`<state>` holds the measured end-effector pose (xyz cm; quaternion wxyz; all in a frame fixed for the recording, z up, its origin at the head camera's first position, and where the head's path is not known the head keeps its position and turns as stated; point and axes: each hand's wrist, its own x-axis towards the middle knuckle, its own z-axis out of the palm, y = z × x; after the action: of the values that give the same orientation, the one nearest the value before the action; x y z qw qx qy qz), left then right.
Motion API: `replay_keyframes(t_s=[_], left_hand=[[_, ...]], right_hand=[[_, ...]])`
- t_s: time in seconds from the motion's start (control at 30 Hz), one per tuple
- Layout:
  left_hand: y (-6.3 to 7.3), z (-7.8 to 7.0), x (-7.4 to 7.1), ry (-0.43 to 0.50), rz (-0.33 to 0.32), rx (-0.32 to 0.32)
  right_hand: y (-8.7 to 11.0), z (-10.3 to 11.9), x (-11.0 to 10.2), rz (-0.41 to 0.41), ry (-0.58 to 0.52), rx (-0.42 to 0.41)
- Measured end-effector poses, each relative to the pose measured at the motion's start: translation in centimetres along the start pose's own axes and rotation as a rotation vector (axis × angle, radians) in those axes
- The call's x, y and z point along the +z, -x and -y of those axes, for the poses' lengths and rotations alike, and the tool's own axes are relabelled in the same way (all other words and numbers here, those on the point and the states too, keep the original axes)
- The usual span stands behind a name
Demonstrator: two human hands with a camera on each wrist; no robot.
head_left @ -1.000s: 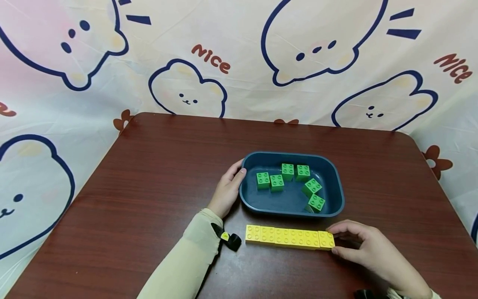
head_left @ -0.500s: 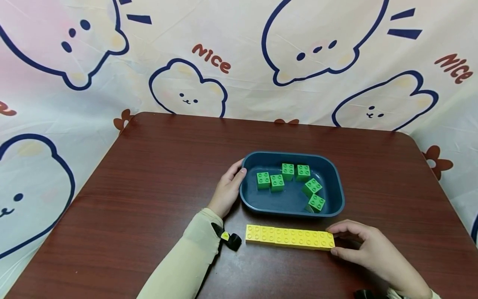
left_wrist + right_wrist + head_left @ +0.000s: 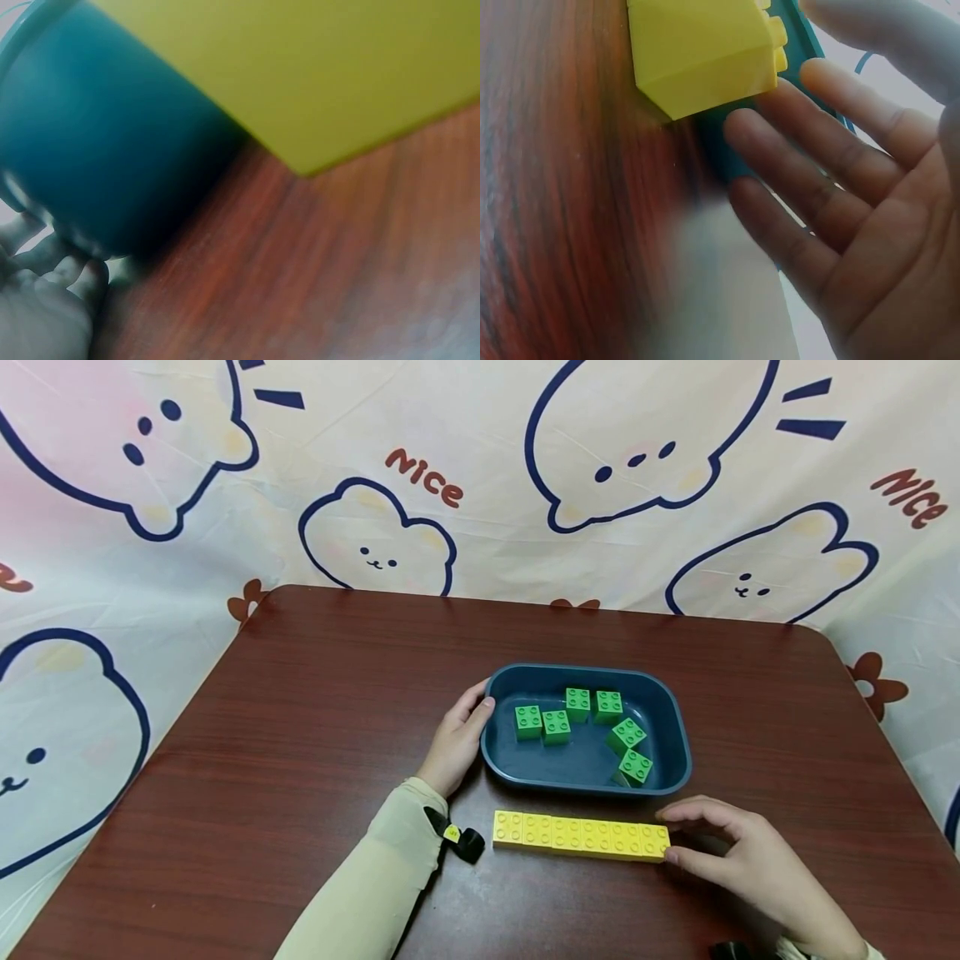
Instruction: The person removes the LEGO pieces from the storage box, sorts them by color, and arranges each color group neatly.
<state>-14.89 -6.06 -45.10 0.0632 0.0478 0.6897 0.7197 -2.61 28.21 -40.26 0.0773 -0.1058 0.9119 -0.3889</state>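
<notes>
A straight row of yellow toy building bricks (image 3: 581, 837) lies on the table in front of a dark blue tray (image 3: 555, 770). My left hand (image 3: 459, 739) holds the tray's left end, its thumb on the rim and its fingers against the outer wall. My right hand (image 3: 738, 853) is at the row's right end, thumb tip right by the last brick's near corner and forefinger by its far corner. In the right wrist view the fingers (image 3: 780, 154) spread loosely beside the end brick (image 3: 705, 56), with nothing gripped between them.
Several green bricks (image 3: 556, 727) sit studs up inside the tray, two of them turned at an angle on the right. The brown table (image 3: 337, 710) reaches back to a cartoon-printed cloth (image 3: 487, 552). A black wrist camera (image 3: 468, 846) sits close to the row's left end.
The last yellow brick has moved slightly left, and its visible seam with the row has closed. My right fingers have loosened from the end. The left hand and tray stay put.
</notes>
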Motion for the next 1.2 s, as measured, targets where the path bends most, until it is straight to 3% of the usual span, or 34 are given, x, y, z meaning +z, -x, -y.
replay_keyframes(t_s=[0.23,0.37,0.57,0.7,0.97,1.2], left_hand=[[0.0,0.0,0.0,0.000,-0.006,-0.010],[0.0,0.0,0.1,-0.001,-0.004,-0.013],[0.0,0.0,0.1,-0.001,-0.003,-0.012],[0.0,-0.1,0.0,0.002,-0.001,-0.006],[0.1,-0.1,-0.1,0.003,-0.011,-0.016],[0.0,-0.1,0.0,0.019,0.001,-0.004]], right_hand=[[0.0,0.6,0.4,-0.113,-0.075,-0.095],[0.0,1.1,0.6,-0.172,-0.112,-0.083],[-0.2,1.9,0.3,-0.243,-0.081,-0.073],[-0.6,2.6,-0.1,-0.229,-0.058,-0.109],[-2.3,4.3,-0.7,-0.142,-0.060,-0.266],[-4.1,5.9,-1.0,-0.095,0.001,-0.307]])
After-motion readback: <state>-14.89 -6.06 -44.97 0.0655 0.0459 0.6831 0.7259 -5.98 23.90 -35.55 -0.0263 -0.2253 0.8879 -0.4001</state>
